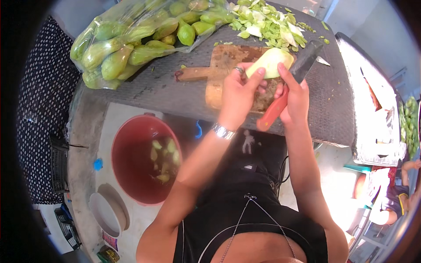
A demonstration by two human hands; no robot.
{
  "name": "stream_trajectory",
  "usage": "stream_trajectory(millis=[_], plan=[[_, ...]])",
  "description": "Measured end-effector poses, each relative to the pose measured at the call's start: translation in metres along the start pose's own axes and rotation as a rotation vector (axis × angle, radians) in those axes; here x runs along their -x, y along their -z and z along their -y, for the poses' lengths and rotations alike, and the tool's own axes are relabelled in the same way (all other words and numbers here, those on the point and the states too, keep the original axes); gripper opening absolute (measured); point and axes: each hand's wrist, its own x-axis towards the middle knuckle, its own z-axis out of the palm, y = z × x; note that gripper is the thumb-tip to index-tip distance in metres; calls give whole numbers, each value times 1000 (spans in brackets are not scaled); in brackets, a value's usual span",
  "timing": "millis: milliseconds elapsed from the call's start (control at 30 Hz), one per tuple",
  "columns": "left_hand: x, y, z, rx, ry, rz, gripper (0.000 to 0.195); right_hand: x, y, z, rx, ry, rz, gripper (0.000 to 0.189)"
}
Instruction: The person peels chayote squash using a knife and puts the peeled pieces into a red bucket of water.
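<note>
A peeled, pale yellow-green fruit (271,64) sits in my left hand (239,90), held between the thumb and fingers above a wooden cutting board (218,57). My right hand (297,100) grips a knife by its red handle (272,113). The broad, dark blade (306,62) points up and to the right, beside the fruit. My right thumb tip rests against the fruit's right side. The board's handle (194,74) extends left. Behind the board lies a heap of green and whitish peelings (269,23).
A clear plastic bag (131,42) of unpeeled green pear-shaped fruits lies at the table's (138,88) back left. On the floor, a red bucket (131,184) contains pale pieces in liquid, near a whitish basin (107,213). Another person (393,200) is at far right.
</note>
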Motion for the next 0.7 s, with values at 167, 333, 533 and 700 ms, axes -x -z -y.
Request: stream_trajectory(millis=[167,333,533,700], plan=[[-4,1,-3,341,-150,-96,26,45,-2,-15,100,-46,57,29],[-14,23,-6,872,265,-21,36,67,-1,-3,262,-104,198,28],[-29,47,8,1110,429,231,34,78,4,14,478,-26,226,23],[-24,41,1,1085,342,303,36,81,5,17,601,13,288,17]])
